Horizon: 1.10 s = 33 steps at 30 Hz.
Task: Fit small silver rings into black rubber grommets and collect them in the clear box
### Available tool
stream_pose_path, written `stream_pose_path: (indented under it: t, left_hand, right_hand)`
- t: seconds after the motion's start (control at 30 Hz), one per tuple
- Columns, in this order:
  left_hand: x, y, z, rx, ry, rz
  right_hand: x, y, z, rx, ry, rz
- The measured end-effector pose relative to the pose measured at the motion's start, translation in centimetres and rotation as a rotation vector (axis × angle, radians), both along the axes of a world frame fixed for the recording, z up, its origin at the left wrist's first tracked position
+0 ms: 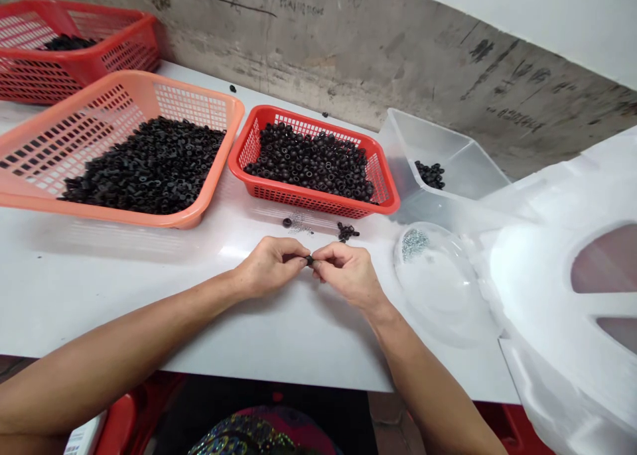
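Over the white table, my left hand (273,264) and my right hand (346,269) meet, both pinching one small black part (309,260) between thumb and fingertips. Most of that part is hidden by the fingers, so its exact shape does not show. Just beyond my hands lie a little pile of small black pieces (347,231), a single round black piece (287,223) and a scatter of tiny shiny bits (301,224). A red basket (318,203) full of round black ring-like parts stands behind them.
An orange basket (189,217) of small black parts is at left, with another red basket (99,60) behind it. At right are a clear bin (442,136) holding black pieces, a clear round dish (438,282) with tiny metallic bits, and white plastic sheeting (542,296). A wall (348,50) runs behind.
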<state>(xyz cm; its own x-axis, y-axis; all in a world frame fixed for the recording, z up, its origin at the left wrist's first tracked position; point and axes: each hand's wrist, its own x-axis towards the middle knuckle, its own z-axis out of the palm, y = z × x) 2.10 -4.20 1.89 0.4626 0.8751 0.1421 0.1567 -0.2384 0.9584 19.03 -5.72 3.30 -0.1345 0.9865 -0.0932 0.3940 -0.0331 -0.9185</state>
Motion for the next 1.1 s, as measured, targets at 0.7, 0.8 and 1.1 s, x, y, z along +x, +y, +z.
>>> stream_pose_path:
  t: [0.7,0.8,1.1]
  left_hand:
    - [0.4,-0.3,-0.3,0.298,0.065,0.028]
    - [0.4,-0.2,-0.5,0.322,0.025,0.058]
    - [0.4,-0.8,-0.7,0.069,-0.123,-0.112]
  right_hand:
    - [1.7,1.6,-1.4,-0.387,0.599,0.377]
    - [1.5,1.5,-1.4,-0.381,0.629,0.379]
    - [1.0,1.2,-1.6,-0.256,0.540,0.419]
